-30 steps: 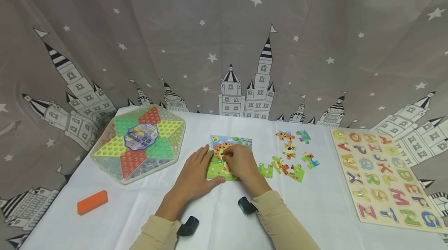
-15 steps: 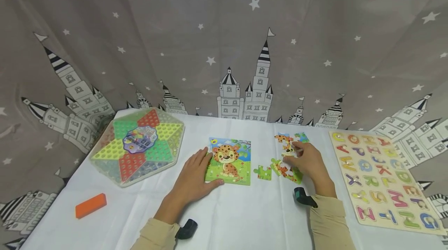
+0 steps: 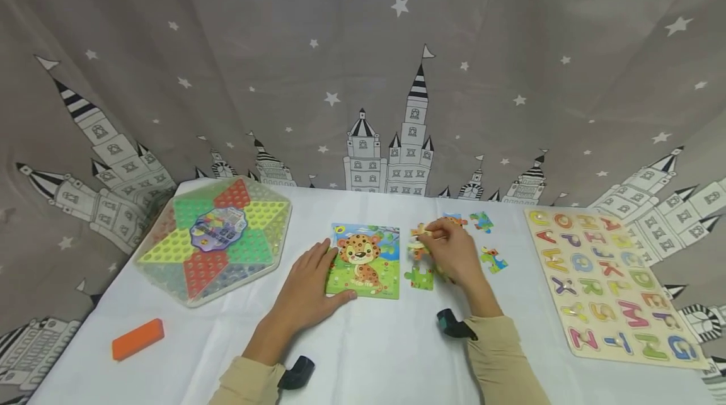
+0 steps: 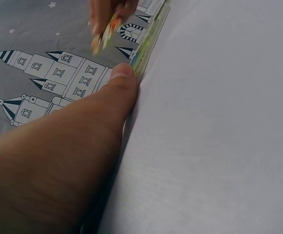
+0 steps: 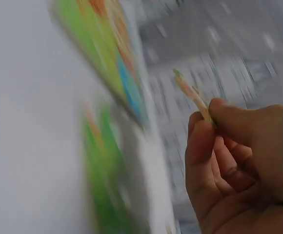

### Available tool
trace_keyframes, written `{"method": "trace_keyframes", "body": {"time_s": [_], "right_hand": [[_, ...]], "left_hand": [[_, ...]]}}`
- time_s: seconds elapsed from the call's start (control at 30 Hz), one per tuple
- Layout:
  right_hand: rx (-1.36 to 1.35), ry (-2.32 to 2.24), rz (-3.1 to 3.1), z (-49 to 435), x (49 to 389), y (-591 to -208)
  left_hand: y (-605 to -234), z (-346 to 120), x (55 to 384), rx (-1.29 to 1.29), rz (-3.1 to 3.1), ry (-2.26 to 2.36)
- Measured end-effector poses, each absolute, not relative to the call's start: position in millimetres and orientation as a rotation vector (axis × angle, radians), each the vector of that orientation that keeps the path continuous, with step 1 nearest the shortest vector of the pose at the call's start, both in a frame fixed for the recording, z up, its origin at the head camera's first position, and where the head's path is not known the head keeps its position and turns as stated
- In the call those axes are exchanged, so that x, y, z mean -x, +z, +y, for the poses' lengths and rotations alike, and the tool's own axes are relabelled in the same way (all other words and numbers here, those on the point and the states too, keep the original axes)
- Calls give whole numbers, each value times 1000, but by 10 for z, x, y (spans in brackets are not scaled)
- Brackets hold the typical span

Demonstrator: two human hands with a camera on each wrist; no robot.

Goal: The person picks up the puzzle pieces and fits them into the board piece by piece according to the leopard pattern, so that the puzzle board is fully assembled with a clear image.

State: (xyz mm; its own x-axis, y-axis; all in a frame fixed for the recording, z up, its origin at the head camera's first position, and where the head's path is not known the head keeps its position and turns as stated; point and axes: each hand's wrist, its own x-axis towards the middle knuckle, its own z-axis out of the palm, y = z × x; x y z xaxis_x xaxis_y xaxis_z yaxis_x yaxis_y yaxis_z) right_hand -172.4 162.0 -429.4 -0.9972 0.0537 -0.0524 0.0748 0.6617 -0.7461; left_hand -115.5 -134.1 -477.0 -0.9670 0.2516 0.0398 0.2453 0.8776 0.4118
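Note:
A square leopard picture board (image 3: 371, 266) lies mid-table. My left hand (image 3: 303, 285) rests along its left side, fingers extended, with the thumb against the near edge. In the left wrist view, that thumb (image 4: 119, 80) touches the rim of the board (image 4: 149, 46). To the right of the board, my right hand (image 3: 458, 257) holds a spotted jigsaw piece (image 3: 416, 249) raised between thumb and fingers. The right wrist view shows the pinched piece (image 5: 192, 95) edge-on. Below it in the head view lies a green jigsaw piece (image 3: 420, 278), next to the board.
More jigsaw pieces (image 3: 495, 260) lie right of my right hand, some partly covered by it. A wooden alphabet board (image 3: 612, 285) stands farther right. At left are a hexagonal Chinese checkers set (image 3: 218, 238) and an orange block (image 3: 138, 339). A castle-print curtain (image 3: 283, 77) hangs behind.
My right hand went from over the leopard picture to the loose pieces, then came back left with a spotted piece pinched. The left hand stays at the board. The head view has shifted slightly.

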Motion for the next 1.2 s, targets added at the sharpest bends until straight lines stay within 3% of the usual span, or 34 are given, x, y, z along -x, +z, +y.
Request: {"method": "trace_keyframes", "body": {"time_s": [0.23, 0.57, 0.77, 1.0, 1.2], "right_hand": [[100, -1284, 2745, 785, 1726, -4373], [24, -1161, 2843, 511, 1736, -4422], [89, -1046, 2887, 482, 1670, -4463], [250, -1215, 2701, 652, 1698, -4468], [63, -1282, 2768, 1207, 1897, -4362]], "left_hand": [[-4718, -1354, 1192, -451, 3039, 634], [-4727, -1363, 1191, -422, 3041, 645], [-4803, -1368, 1129, -431, 3040, 629], [-4801, -1408, 1072, -508, 3084, 578], [-4827, -1381, 1125, -532, 3063, 554]]}}
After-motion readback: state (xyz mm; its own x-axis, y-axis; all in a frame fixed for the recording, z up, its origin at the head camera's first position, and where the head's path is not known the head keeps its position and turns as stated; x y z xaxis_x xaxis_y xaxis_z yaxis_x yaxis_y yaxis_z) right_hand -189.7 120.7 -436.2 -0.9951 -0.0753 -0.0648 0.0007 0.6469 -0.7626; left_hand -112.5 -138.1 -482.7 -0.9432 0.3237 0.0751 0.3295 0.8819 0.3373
